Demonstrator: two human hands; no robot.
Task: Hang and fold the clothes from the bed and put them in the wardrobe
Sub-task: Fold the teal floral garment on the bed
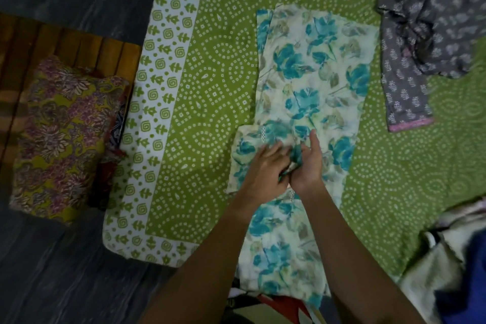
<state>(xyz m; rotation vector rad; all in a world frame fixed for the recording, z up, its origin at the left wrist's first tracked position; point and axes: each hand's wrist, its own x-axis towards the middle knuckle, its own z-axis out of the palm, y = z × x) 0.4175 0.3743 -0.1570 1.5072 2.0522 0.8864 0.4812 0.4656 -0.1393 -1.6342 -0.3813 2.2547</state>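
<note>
On the bed [210, 87], the floral garment [313, 73] is laid flat, bunched at its middle. If tugged unevenly, the fold could be dragged askew. The bunch is pinched under the curled left hand [265, 168]; the right hand [307, 163] is set against it, fingers straight and together.

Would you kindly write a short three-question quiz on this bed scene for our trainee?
1. True or false: the grey printed garment lies crumpled on the green bedsheet.
2. On which side of that bedsheet, as the person sees it, is the folded yellow-and-pink cloth?
3. Which fabric do the left hand and right hand both touch? A. grey printed garment B. blue-flowered garment C. yellow-and-pink cloth
Key: 1 true; 2 the left; 3 B.
</note>
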